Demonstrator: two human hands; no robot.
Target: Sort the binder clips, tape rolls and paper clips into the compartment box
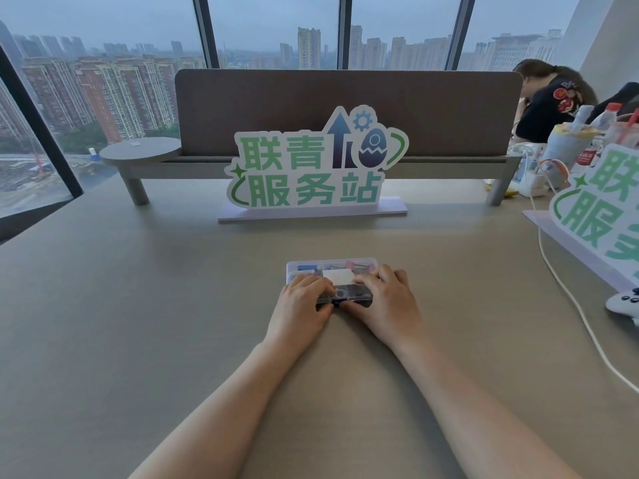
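Observation:
A clear plastic compartment box (pixel 330 265) lies on the desk straight ahead, its lid down. Through the lid I see blue items at the far left, pink ones (pixel 359 265) at the far right, a white label in the middle and dark items (pixel 349 292) along the near row. My left hand (pixel 301 302) rests on the box's near left part, fingers on top and thumb at the front edge. My right hand (pixel 383 299) grips the near right part the same way. The contents under my fingers are hidden.
A green-and-white standing sign (pixel 311 167) is behind the box, before a brown desk divider (pixel 345 108). At the right are a second sign (pixel 601 209), a white cable (pixel 567 295), a white game controller (pixel 624 302), cups and bottles, and a seated person.

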